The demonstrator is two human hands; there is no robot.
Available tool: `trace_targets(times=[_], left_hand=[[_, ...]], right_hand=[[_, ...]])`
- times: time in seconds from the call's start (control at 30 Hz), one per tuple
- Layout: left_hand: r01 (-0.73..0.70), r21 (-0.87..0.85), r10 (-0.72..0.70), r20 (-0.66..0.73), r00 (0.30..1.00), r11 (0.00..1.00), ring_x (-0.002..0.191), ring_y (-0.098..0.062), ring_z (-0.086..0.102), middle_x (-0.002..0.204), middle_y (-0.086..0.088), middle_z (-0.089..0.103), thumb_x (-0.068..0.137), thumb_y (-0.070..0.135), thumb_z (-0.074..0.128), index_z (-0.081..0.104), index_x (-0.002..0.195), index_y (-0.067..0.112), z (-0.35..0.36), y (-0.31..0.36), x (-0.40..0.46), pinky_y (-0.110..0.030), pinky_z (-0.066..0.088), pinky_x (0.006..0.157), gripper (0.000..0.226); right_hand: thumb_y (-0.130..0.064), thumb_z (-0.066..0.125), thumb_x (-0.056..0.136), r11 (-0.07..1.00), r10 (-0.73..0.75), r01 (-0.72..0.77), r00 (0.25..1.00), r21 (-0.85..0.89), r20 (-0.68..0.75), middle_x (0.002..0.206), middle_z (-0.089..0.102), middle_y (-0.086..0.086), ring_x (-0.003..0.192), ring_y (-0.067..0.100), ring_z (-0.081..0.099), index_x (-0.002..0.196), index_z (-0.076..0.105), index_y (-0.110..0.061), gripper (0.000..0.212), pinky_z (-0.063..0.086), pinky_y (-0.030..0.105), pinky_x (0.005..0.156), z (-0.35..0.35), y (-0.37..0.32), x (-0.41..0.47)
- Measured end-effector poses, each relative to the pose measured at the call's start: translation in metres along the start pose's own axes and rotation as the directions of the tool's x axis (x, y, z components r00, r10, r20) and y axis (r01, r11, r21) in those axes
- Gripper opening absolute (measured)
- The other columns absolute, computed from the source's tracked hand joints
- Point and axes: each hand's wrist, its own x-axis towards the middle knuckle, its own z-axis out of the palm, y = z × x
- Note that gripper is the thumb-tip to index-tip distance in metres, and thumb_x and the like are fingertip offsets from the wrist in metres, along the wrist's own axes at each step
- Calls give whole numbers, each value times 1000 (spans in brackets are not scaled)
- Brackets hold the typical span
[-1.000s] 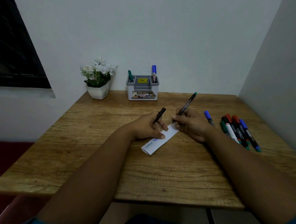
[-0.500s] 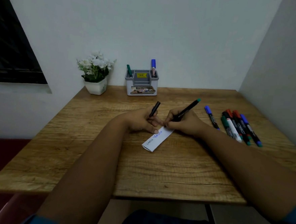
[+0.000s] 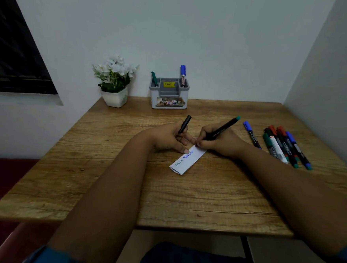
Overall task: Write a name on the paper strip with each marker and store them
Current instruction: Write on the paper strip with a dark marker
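Observation:
A white paper strip [image 3: 187, 160] lies at an angle in the middle of the wooden table [image 3: 184, 197], with two names written on it, one faint and one blue. My left hand [image 3: 169, 138] pins its upper part with a fingertip and holds a black marker cap [image 3: 185, 124]. My right hand [image 3: 219, 141] grips a black marker with a green end [image 3: 223, 127], its tip on the strip's far end. A grey pen holder [image 3: 168, 94] at the back holds a green marker [image 3: 154, 78] and a blue marker [image 3: 183, 74].
Several capped markers [image 3: 284, 146] lie in a row at the right, a blue-capped one [image 3: 251, 134] apart to their left. A white pot of flowers [image 3: 115, 82] stands at the back left. Walls close the back and right sides.
Both hands slid slightly left and nearer along the strip while the marker leaned over further. More of the strip's written lower part shows now.

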Motion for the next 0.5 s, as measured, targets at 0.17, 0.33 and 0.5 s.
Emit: trace_targets(times=[0.17, 0.33, 0.5], left_hand=[[-5, 2, 5, 15, 1000, 1000, 98, -6, 62, 118, -3, 67, 77, -6, 75, 37, 122, 15, 0, 3, -2, -21, 52, 86, 63], [6, -10, -5, 11, 1000, 1000, 95, -6, 62, 113, 0, 68, 76, -7, 74, 34, 127, 14, 1, 5, -3, -17, 52, 80, 68], [5, -10, -5, 9, 1000, 1000, 93, -6, 62, 109, 3, 68, 76, -8, 74, 35, 124, 15, 1, 6, -4, -17, 53, 79, 66]], right_hand=[[4, 67, 80, 994, 46, -43, 998, 96, -33, 75, 69, 0, 76, 6, 64, 82, 69, 3, 4, 51, 23, 74, -3, 0, 0], [-2, 66, 87, 973, 87, -76, 996, 220, -39, 83, 69, 6, 74, 2, 64, 93, 66, 8, 12, 50, 12, 68, -6, -2, 0], [1, 64, 83, 996, 74, -74, 997, 55, -10, 88, 73, 4, 84, 4, 66, 81, 70, -5, 9, 51, 17, 78, -6, 0, -1]])
